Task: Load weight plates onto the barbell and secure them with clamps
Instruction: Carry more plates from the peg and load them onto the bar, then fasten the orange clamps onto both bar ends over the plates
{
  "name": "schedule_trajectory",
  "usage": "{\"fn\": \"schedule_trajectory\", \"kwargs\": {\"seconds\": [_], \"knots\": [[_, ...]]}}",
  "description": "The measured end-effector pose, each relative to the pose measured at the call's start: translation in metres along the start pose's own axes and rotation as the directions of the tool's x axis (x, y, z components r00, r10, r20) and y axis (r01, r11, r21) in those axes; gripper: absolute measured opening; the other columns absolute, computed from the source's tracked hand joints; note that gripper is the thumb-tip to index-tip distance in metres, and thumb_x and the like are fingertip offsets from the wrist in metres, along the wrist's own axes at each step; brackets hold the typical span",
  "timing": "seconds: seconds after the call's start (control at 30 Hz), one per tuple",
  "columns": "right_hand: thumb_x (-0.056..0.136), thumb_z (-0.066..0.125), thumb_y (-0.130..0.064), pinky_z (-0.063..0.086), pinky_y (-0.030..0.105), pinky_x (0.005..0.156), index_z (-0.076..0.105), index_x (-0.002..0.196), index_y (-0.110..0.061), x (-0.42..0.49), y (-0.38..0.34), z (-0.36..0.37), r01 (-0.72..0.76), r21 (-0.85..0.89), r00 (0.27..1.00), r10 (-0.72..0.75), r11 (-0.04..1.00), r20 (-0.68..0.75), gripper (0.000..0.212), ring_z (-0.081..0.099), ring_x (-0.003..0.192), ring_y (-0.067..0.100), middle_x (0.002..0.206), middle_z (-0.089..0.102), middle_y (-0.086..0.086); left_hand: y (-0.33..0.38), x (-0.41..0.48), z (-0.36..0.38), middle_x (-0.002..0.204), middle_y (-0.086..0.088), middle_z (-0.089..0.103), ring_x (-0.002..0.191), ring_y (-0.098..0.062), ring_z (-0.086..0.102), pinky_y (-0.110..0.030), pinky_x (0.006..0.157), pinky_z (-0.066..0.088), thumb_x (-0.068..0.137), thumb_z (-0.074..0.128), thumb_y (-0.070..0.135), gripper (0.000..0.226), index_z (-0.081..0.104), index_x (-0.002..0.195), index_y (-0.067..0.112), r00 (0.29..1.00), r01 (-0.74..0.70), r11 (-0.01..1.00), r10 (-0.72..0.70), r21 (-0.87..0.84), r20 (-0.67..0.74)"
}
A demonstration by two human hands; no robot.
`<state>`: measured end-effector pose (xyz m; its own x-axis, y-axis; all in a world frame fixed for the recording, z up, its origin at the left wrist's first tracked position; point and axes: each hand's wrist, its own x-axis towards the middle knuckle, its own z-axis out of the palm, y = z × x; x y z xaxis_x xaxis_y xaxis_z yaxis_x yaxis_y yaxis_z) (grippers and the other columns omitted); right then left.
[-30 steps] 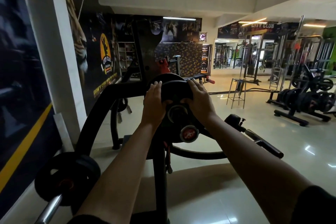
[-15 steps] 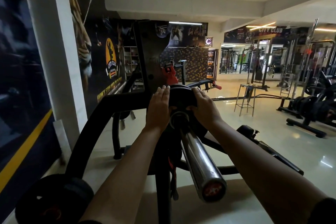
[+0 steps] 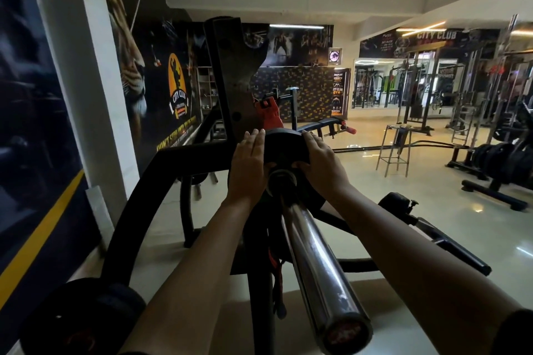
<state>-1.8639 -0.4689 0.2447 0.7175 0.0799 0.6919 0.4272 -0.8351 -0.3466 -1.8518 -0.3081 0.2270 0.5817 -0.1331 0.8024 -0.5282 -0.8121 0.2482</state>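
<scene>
A black weight plate (image 3: 284, 147) sits far along the chrome barbell sleeve (image 3: 314, 262), close to the black rack upright (image 3: 230, 81). The sleeve runs toward me and its end cap lies at the lower right. My left hand (image 3: 248, 164) presses flat on the plate's left side with straight fingers. My right hand (image 3: 323, 161) holds the plate's right side, fingers curved over the rim and thumb on the face near the hub. No clamp is visible on the sleeve.
A curved black frame tube (image 3: 150, 196) arcs on the left beside the wall. Another black plate (image 3: 80, 323) sits at the lower left. A metal stool (image 3: 395, 150) and a plate storage rack (image 3: 504, 158) stand on the shiny floor to the right.
The plate has slid from the sleeve's end inward toward the rack, with both hands on it throughout. Much more bare chrome sleeve now shows in front of me.
</scene>
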Motion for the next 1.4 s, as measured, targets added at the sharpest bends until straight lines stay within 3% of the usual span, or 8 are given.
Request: {"fn": "schedule_trajectory", "kwargs": {"seconds": [0.2,0.43,0.63,0.83,1.1,1.4], "knots": [[0.081,0.066,-0.013,0.047,0.045,0.098,0.035,0.137,-0.004,-0.02,-0.007,-0.026,0.025,0.043,1.0,-0.025,0.999,0.008,0.065,0.048,0.124,0.034,0.137,0.048,0.02,0.023,-0.024,-0.024,0.147,-0.019,0.033,0.14,-0.032,0.024,-0.038,0.114,0.017,0.084,0.064,0.021,0.07,0.028,0.14,0.002,0.998,0.047,0.999,-0.046,-0.017,0.033],[0.081,0.066,-0.014,0.049,0.047,0.095,0.041,0.134,-0.004,-0.066,-0.012,-0.07,0.122,0.068,0.992,-0.123,0.99,0.014,0.059,0.052,0.12,0.034,0.132,0.052,0.02,0.076,-0.061,-0.067,0.146,-0.016,0.036,0.139,-0.028,0.026,-0.038,0.114,0.021,0.086,0.06,0.031,0.066,0.03,0.14,0.005,0.998,0.056,0.998,-0.057,0.029,0.033],[0.082,0.065,-0.014,0.051,0.046,0.091,0.04,0.134,-0.004,-0.116,-0.014,-0.117,0.199,0.126,0.978,-0.204,0.972,0.034,0.058,0.058,0.11,0.034,0.133,0.052,0.019,0.139,-0.107,-0.109,0.145,-0.016,0.038,0.138,-0.027,0.028,-0.038,0.113,0.023,0.086,0.06,0.03,0.064,0.033,0.138,0.005,0.989,0.148,0.986,-0.147,0.073,-0.014],[0.083,0.064,-0.016,0.049,0.045,0.094,0.04,0.135,-0.007,-0.161,-0.01,-0.155,0.235,0.169,0.964,-0.252,0.957,0.087,0.058,0.053,0.118,0.032,0.135,0.051,0.017,0.196,-0.144,-0.129,0.143,-0.018,0.041,0.137,-0.029,0.03,-0.039,0.112,0.025,0.086,0.06,0.031,0.063,0.035,0.137,0.004,0.986,0.164,0.976,-0.164,0.142,-0.011],[0.084,0.062,-0.017,0.049,0.044,0.095,0.041,0.134,-0.006,-0.182,0.02,-0.184,0.234,0.179,0.96,-0.256,0.956,0.113,0.056,0.052,0.119,0.031,0.134,0.051,0.018,0.253,-0.154,-0.102,0.142,-0.019,0.042,0.136,-0.031,0.033,-0.039,0.111,0.025,0.087,0.059,0.031,0.061,0.035,0.137,0.005,0.995,0.093,0.972,-0.1,0.216,0.022],[0.084,0.063,-0.018,0.05,0.047,0.092,0.042,0.134,-0.007,-0.138,0.073,-0.165,0.232,0.127,0.96,-0.248,0.964,0.128,0.056,0.053,0.118,0.033,0.132,0.052,0.018,0.24,-0.108,-0.035,0.145,-0.016,0.038,0.138,-0.027,0.028,-0.037,0.113,0.021,0.089,0.056,0.033,0.062,0.031,0.139,0.006,0.993,0.112,0.966,-0.117,0.232,0.01]]}}
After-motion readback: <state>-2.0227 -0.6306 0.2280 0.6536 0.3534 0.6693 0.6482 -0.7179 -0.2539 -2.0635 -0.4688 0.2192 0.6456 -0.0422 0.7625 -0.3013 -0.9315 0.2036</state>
